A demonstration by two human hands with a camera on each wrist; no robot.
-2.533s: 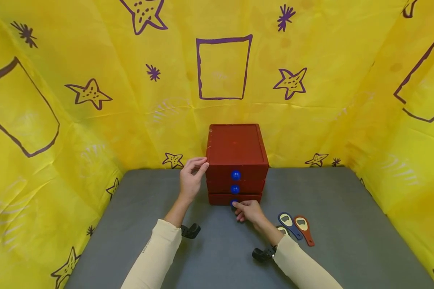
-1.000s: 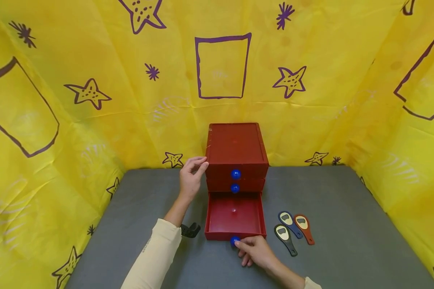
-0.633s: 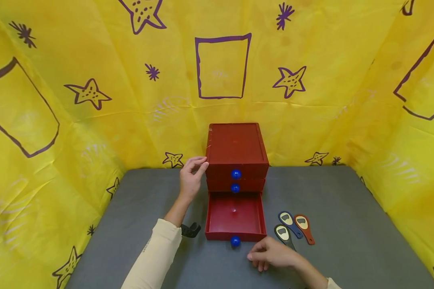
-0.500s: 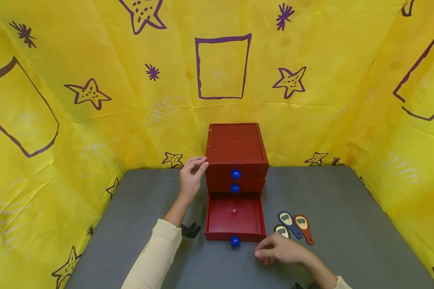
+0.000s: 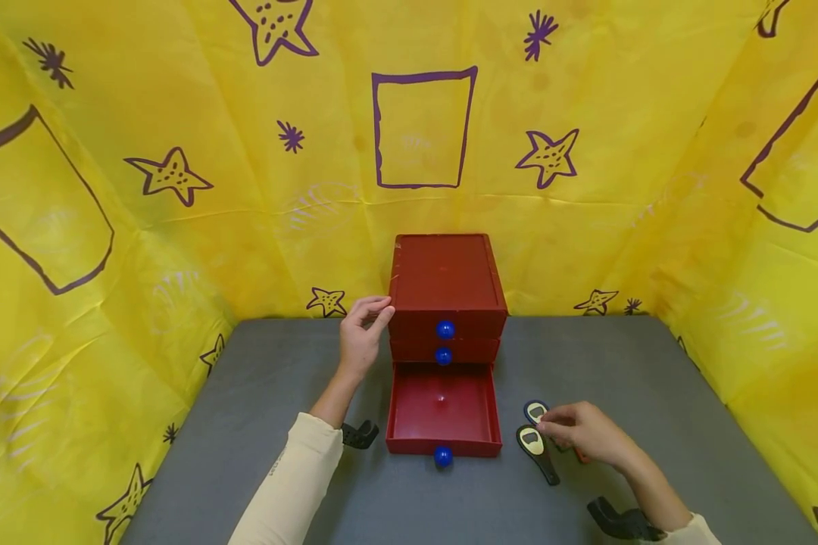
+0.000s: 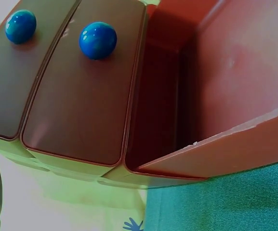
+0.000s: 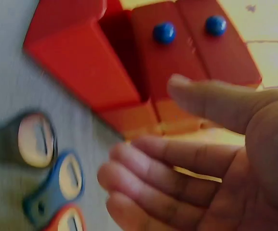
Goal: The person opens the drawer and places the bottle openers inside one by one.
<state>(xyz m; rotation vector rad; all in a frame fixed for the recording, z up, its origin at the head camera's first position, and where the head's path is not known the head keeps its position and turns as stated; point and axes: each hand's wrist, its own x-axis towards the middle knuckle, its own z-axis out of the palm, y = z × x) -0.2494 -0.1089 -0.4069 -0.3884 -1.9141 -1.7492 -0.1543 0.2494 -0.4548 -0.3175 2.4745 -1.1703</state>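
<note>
My left hand (image 5: 361, 337) touches the front left top edge of a red three-drawer box (image 5: 446, 272) with its fingertips. The box's bottom drawer (image 5: 443, 447) is pulled out and has nothing in it; the two drawers above are closed. To its right lie three paddle-shaped bottle openers with cream oval faces: black (image 5: 533, 441), blue (image 5: 535, 410) and red (image 7: 67, 222). Over them hovers my right hand (image 5: 589, 435), thumb and fingers apart with nothing between them in the right wrist view. In the head view it hides most of the red opener and part of the blue one.
Each drawer front has a round blue knob (image 5: 443, 456). The box stands at the back of a grey table (image 5: 279, 378), close to a yellow cloth backdrop (image 5: 245, 250) with purple drawings. Cloth walls rise at both sides too.
My right hand has pulled the bottom drawer out toward me, let go of its knob and moved right, over the bottle openers. My left hand has stayed at the box's edge.
</note>
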